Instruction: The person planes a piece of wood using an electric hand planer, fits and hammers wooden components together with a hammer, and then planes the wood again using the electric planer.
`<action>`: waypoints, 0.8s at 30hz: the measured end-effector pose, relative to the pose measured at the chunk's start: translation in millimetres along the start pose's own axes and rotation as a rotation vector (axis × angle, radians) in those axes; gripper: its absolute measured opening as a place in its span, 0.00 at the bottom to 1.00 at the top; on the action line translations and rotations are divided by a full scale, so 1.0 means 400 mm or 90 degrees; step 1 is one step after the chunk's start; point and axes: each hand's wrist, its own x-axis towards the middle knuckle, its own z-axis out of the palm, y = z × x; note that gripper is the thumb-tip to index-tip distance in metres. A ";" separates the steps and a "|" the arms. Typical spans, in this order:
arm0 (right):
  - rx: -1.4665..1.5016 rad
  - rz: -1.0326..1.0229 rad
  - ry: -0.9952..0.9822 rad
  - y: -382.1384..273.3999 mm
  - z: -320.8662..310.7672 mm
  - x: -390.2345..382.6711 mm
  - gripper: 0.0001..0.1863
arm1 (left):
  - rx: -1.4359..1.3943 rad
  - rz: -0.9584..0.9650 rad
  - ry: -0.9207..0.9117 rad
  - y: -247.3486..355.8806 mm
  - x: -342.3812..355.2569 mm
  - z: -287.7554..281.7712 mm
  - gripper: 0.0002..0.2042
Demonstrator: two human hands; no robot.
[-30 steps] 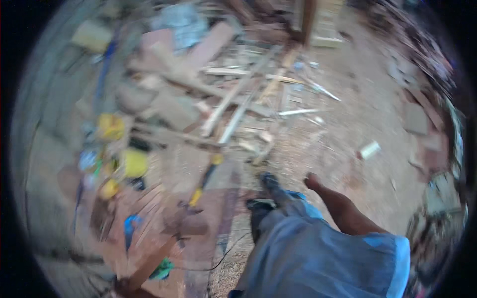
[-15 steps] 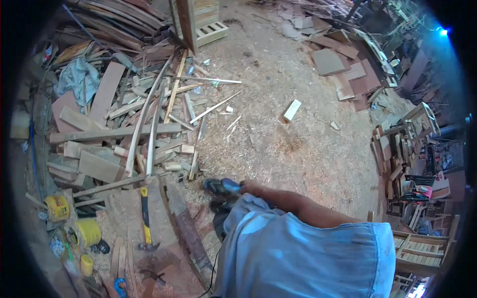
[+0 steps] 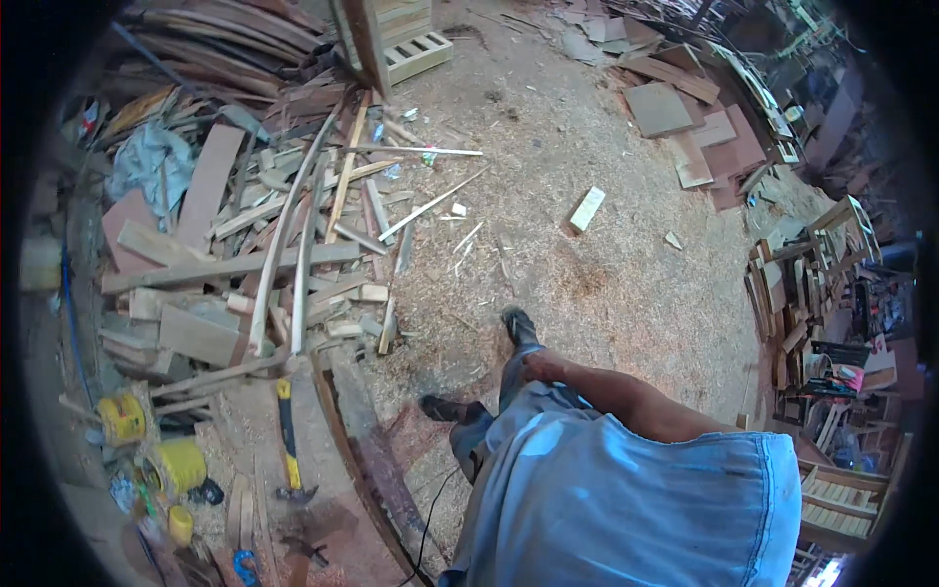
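Note:
My right arm reaches down beside the blue-grey clothing [image 3: 626, 499]. At its end my right hand [image 3: 540, 368] hangs next to my trouser leg; its fingers are small and dark, so I cannot make out whether they hold anything. My left hand is out of sight. Below the right hand, one dark shoe [image 3: 518, 321] is set forward on the dusty floor, and the other shoe [image 3: 442, 407] stands further left and back. A claw hammer [image 3: 288, 440] with a black and yellow handle lies on a worn wooden surface to the left.
Scrap wood [image 3: 196, 328] is heaped at the left. Yellow spools [image 3: 179, 464] sit near the hammer. A pale wood block [image 3: 587, 209] lies on the shaving-strewn floor [image 3: 626, 293]. Flat boards [image 3: 657, 110] are piled at the far right, and wooden frames [image 3: 846, 504] stand at the right edge.
One foot has come forward and the two shoes are now apart. My right hand has shifted right in the view, still beside the leg. The surroundings have moved slightly to the right.

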 end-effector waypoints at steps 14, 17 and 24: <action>0.305 0.400 0.102 0.732 -0.124 0.223 0.20 | 0.117 -0.119 -0.061 -0.384 -0.278 0.682 0.26; 0.302 0.419 0.201 0.958 -0.103 0.313 0.23 | 0.170 -0.133 -0.052 -0.449 -0.369 0.811 0.27; 0.341 0.493 0.301 1.321 -0.183 0.606 0.34 | 0.286 -0.149 -0.026 -0.593 -0.500 0.966 0.28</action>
